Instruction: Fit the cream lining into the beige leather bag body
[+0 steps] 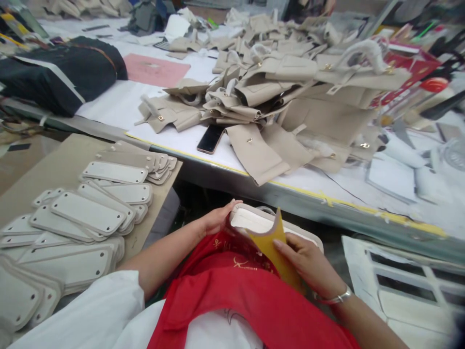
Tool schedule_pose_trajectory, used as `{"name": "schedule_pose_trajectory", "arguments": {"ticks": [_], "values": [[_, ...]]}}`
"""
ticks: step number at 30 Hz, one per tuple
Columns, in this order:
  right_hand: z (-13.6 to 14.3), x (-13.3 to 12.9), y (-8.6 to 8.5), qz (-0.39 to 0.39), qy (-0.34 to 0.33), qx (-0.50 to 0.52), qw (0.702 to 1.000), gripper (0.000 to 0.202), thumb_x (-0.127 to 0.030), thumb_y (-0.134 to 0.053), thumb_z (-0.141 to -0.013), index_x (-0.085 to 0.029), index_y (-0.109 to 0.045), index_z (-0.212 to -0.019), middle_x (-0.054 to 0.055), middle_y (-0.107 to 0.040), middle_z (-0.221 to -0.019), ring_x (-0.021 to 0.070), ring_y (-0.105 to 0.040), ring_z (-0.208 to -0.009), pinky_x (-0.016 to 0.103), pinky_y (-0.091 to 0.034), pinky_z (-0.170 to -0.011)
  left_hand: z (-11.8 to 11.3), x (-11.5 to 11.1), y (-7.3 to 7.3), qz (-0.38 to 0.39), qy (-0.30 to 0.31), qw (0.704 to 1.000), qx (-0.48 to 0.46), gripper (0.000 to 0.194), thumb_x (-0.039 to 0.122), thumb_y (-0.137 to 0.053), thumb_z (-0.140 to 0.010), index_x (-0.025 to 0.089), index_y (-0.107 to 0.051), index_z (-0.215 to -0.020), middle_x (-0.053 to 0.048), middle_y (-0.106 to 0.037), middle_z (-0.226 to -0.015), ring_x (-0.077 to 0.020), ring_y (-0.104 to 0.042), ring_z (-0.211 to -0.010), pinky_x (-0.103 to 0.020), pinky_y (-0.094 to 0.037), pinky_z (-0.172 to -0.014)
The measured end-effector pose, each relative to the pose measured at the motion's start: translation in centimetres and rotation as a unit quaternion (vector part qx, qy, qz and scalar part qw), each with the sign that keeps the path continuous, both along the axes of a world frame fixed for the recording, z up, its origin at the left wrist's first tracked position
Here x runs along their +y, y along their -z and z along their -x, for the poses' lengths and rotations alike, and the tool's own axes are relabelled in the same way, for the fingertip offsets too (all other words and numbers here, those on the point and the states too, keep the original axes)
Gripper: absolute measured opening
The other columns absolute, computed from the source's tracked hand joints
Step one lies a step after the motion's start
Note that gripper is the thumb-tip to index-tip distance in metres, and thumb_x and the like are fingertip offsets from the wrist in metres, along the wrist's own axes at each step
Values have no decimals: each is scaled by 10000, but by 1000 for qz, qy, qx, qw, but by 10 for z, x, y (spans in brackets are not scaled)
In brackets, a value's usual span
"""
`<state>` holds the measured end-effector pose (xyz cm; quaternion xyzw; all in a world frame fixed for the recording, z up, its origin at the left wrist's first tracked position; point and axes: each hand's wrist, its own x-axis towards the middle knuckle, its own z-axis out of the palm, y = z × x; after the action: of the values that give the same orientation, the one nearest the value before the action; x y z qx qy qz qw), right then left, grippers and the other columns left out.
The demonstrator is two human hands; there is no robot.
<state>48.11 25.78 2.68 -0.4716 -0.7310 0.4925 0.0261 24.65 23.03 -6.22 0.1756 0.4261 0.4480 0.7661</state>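
Note:
In my lap, on the red apron (254,300), rests a beige bag body (300,233) with rounded corners and a white panel facing up. My left hand (220,218) grips its left end, the fingers along the far corner. My right hand (303,257), with a bracelet at the wrist, pinches a bent yellow sheet (271,244) between thumb and fingers. The sheet stands up over the bag's near side and hides part of the white panel. Behind the bag a thin clear loop shows. The lower part of the bag is hidden by the apron and sheet.
A table with a yellow-taped edge (308,193) runs ahead, bearing heaped beige bag pieces (254,92), a phone (210,139) and a black bundle (61,72). At left, stacked beige panels with holes (87,212) lie on a board (72,150). A white frame (363,276) stands at right.

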Motion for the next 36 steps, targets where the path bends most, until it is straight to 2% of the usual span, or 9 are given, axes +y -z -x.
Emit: {"name": "schedule_pose_trajectory", "arguments": {"ticks": [2, 4, 9, 13, 17, 21, 25, 32, 36], "values": [[8, -14, 10, -10, -23, -9, 1000, 362, -466, -422, -850, -172, -628, -804, 17, -639, -744, 173, -563, -690, 241, -404, -590, -6, 4, 4, -15, -39, 998, -37, 499, 586, -423, -828, 240, -503, -1178, -63, -591, -1097, -198, -592, -902, -308, -508, -703], [17, -22, 20, -20, -45, -10, 999, 345, -440, -435, -849, -174, -651, -817, 17, -652, -765, 178, -570, -709, 246, -403, -608, -8, 7, 6, -23, -60, 996, -60, 485, 590, -423, -826, 210, -540, -1103, -58, -610, -1031, -193, -588, -912, -324, -490, -773], [36, -29, 40, 9, -26, 14, 1000, 336, -431, -447, -840, -164, -649, -817, 18, -668, -770, 169, -575, -685, 239, -412, -579, -5, 5, 10, -27, -53, 996, -67, 590, 677, -350, -797, 217, -527, -1122, -63, -611, -1033, -213, -601, -872, -355, -488, -745], [50, -36, 53, 73, 54, 33, 995, 322, -448, -482, -805, -161, -590, -709, -4, -612, -586, 121, -519, -498, 207, -372, -440, 1, 2, 6, -32, -25, 997, -58, 685, 718, -256, -790, 220, -485, -1201, -75, -610, -1047, -220, -605, -849, -334, -484, -693], [68, -49, 60, 177, 173, 65, 967, 336, -461, -493, -783, -176, -478, -605, -47, -480, -379, 99, -456, -345, 196, -378, -369, 4, -1, 7, -51, -30, 994, -87, 721, 706, -230, -804, 169, -488, -1209, -95, -615, -1055, -214, -596, -905, -312, -455, -783], [84, -61, 69, 252, 249, 104, 929, 341, -495, -534, -750, -170, -499, -654, -37, -519, -385, 102, -486, -329, 201, -428, -365, 3, -2, 15, -75, -32, 988, -130, 722, 708, -243, -800, 167, -490, -1209, -108, -602, -1100, -229, -582, -966, -343, -419, -878], [88, -64, 75, 287, 283, 114, 908, 366, -531, -552, -727, -167, -521, -711, -35, -526, -384, 107, -495, -321, 204, -438, -357, 0, -3, 19, -82, -43, 986, -139, 703, 711, -276, -791, 177, -498, -1191, -112, -590, -1130, -232, -570, -997, -356, -398, -920], [85, -55, 83, 284, 274, 120, 911, 434, -590, -546, -696, -156, -556, -705, -22, -518, -369, 103, -467, -306, 180, -345, -324, -11, -1, 16, -73, -94, 992, -49, 655, 699, -360, -776, 196, -524, -1162, -80, -597, -1113, -223, -542, -1040, -333, -392, -941], [84, -48, 87, 303, 275, 120, 905, 390, -541, -537, -724, -154, -573, -701, -6, -524, -384, 102, -461, -325, 187, -316, -335, -15, 5, 18, -73, -112, 990, 37, 629, 670, -337, -806, 179, -543, -1140, -69, -619, -1044, -213, -553, -995, -316, -404, -917]]}}
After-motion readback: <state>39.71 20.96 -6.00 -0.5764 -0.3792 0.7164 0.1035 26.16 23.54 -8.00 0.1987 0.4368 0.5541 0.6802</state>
